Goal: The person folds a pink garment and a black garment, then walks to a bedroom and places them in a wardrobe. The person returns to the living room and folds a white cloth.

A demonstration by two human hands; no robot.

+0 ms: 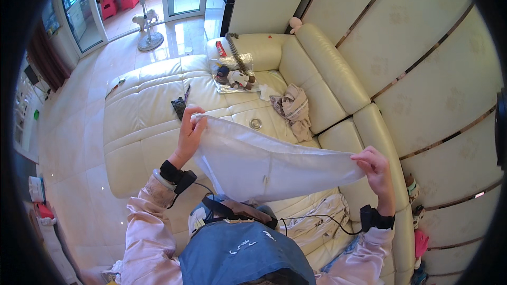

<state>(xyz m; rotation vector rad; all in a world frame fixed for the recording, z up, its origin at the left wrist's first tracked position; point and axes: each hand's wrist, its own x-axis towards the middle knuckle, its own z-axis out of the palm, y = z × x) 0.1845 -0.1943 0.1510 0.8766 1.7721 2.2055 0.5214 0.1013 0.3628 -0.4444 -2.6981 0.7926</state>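
A white cloth (253, 162) hangs stretched between my two hands above the cream leather sofa. My left hand (191, 128) pinches its upper left corner, with thumb and fingertips closed on the fabric. At the opposite corner my right hand (372, 164) grips the edge between thumb and fingers. The cloth sags in the middle and shows a seam or fold down its centre. Its lower part hangs near my blue apron (245, 249). Each of my wrists wears a black strap with a device and a cable.
On the cream sofa (154, 126) lie a crumpled beige garment (297, 107), a small round metal dish (255, 124), a black object (179, 107) and a stuffed doll (237, 79). Another garment (324, 217) lies to the lower right. A standing fan (150, 41) and a small dog (140, 19) are beyond.
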